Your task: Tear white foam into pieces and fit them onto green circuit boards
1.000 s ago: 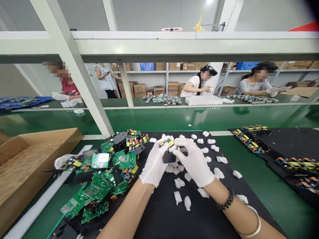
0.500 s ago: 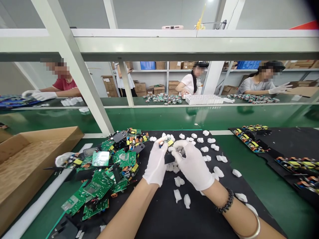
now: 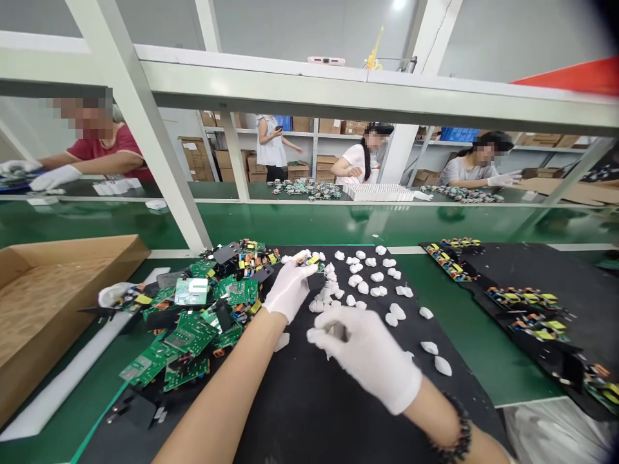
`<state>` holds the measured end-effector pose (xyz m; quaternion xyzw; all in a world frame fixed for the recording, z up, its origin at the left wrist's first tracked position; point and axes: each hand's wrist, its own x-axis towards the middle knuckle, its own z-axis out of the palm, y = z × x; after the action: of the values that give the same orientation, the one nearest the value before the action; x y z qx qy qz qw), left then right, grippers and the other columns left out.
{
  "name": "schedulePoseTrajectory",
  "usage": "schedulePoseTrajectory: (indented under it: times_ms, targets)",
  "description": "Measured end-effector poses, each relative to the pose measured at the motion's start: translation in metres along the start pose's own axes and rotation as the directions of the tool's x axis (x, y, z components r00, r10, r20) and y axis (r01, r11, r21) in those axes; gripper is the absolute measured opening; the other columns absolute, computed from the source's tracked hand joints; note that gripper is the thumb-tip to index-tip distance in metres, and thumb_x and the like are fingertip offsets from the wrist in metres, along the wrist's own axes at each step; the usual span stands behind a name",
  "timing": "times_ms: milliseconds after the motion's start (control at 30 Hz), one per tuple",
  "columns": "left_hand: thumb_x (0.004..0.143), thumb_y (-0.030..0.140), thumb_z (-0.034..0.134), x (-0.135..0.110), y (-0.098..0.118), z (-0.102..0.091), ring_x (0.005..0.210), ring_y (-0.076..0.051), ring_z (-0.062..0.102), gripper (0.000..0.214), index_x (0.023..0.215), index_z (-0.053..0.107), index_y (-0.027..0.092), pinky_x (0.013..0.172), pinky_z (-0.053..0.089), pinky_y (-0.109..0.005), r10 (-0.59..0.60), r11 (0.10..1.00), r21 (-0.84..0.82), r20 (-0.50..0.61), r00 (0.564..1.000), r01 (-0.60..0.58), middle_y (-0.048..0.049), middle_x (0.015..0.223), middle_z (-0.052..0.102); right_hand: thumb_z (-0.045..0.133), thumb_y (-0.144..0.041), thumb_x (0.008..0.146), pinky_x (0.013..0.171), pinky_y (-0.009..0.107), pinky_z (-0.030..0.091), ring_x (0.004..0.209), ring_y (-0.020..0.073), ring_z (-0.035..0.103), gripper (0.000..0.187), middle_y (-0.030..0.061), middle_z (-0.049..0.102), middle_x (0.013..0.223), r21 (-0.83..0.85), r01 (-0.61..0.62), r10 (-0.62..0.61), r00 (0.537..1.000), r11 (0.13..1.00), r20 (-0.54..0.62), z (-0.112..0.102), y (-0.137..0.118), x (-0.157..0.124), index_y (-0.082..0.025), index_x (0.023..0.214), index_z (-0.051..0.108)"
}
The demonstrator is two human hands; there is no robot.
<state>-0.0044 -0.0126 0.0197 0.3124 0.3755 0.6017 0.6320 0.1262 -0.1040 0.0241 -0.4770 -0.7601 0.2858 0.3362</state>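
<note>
My left hand (image 3: 289, 288), in a white glove, is closed around a small circuit board (image 3: 313, 260) with a yellow component, above the far part of the black mat (image 3: 300, 412). Fingers partly cover the board. Nearer to me, my right hand (image 3: 370, 351), also gloved, has its thumb and fingers curled together in a pinch low over the mat. Whatever lies between those fingertips blends with the glove. Several white lumps (image 3: 376, 277) are scattered beyond and right of the right hand. One white lump (image 3: 282, 341) lies beside my left wrist.
A heap of green circuit boards (image 3: 193, 332) covers the mat's left side. Further left are a white foam strip (image 3: 72, 380) and a cardboard box (image 3: 130, 248). Boards in rows (image 3: 525, 296) lie on another black mat at right. A slanted post (image 3: 159, 148) and co-workers are beyond.
My right hand has drawn back from the board toward me and is pinched over the mat. My left hand still holds the board, slightly farther left in view. The camera view has tilted and shifted.
</note>
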Motion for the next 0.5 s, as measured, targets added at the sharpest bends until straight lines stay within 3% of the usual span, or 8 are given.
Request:
schedulePoseTrajectory:
  times_ms: [133,300,400,500]
  targets:
    - [0.067,0.002,0.058,-0.004,0.002,-0.001,0.077,-0.014,0.061,0.041,0.105,0.056,0.018,0.079,0.046,-0.029,-0.049,0.995,-0.082,0.106,0.993,0.058,-0.0044,0.089,0.064,0.061,-0.028,0.079,0.072,0.036,0.042,0.085,0.0230,0.056,0.013,0.0052,0.065,0.080,-0.477,0.138,-0.130,0.990,0.868,0.048,0.034,0.000,0.003,-0.018,0.072,0.066]
    - [0.074,0.008,0.056,-0.004,0.013,-0.010,0.070,-0.015,0.061,0.025,0.097,0.055,0.016,0.076,0.049,-0.034,-0.006,0.984,-0.174,0.157,0.988,0.033,-0.0038,0.080,0.062,0.062,-0.033,0.079,0.087,0.035,0.037,0.098,0.0209,0.051,0.014,0.0033,0.065,0.094,-0.455,0.386,-0.342,0.922,0.803,0.180,0.024,-0.009,0.030,-0.022,0.081,0.068]
    - [0.075,0.017,0.061,-0.004,0.021,-0.013,0.075,-0.017,0.062,0.019,0.094,0.055,0.017,0.080,0.049,-0.039,0.030,0.976,-0.218,0.161,0.986,0.006,-0.0048,0.082,0.063,0.063,-0.035,0.078,0.080,0.032,0.041,0.092,0.0204,0.053,0.017,0.0021,0.065,0.092,-0.454,0.497,-0.371,0.864,0.740,0.341,0.032,-0.015,0.042,-0.022,0.089,0.067]
    - [0.075,0.018,0.061,-0.005,0.029,-0.016,0.085,-0.019,0.063,0.016,0.091,0.058,0.020,0.088,0.046,-0.040,0.054,0.967,-0.253,0.122,0.991,-0.021,-0.0043,0.081,0.064,0.056,-0.027,0.082,0.070,0.030,0.043,0.081,0.0198,0.057,0.015,0.0047,0.066,0.082,-0.482,0.566,-0.353,0.813,0.669,0.463,0.054,-0.015,0.039,-0.018,0.080,0.067]
